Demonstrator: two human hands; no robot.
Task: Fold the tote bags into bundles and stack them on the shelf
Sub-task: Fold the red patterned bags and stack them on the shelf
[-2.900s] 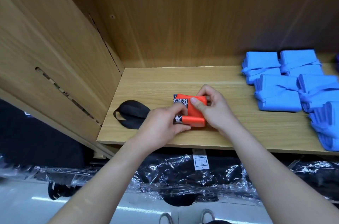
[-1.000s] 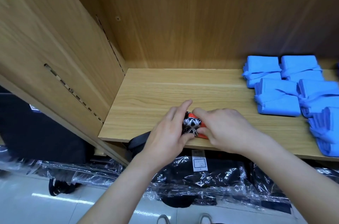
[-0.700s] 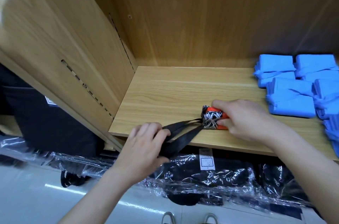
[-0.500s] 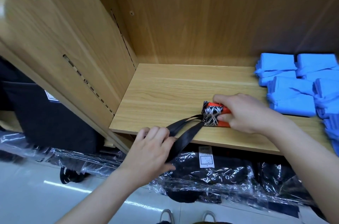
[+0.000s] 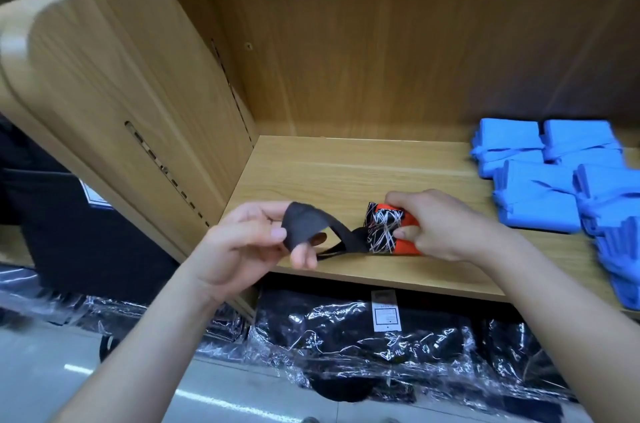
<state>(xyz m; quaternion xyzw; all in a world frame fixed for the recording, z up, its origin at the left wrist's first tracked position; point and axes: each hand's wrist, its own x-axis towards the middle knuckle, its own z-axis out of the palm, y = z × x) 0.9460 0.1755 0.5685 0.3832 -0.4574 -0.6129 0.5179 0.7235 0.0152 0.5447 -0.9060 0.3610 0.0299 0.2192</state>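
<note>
An orange tote bag with a black-and-white scribble print is rolled into a small bundle (image 5: 388,232) near the front edge of the wooden shelf (image 5: 339,173). My right hand (image 5: 440,225) grips the bundle from the right and pins it to the shelf. The bag's black straps (image 5: 311,225) run left from the bundle. My left hand (image 5: 249,242) pinches the strap loop between thumb and fingers, lifted just above the shelf's front edge.
Several folded blue bundles (image 5: 540,200) tied with their own straps lie at the right end of the shelf. A wooden side panel (image 5: 138,103) closes the left. Black bags in clear plastic wrap (image 5: 363,346) sit on the level below.
My left hand has raised the black straps from below the shelf edge up to shelf level and brought them nearer the bundle. My right hand keeps holding the bundle in place.
</note>
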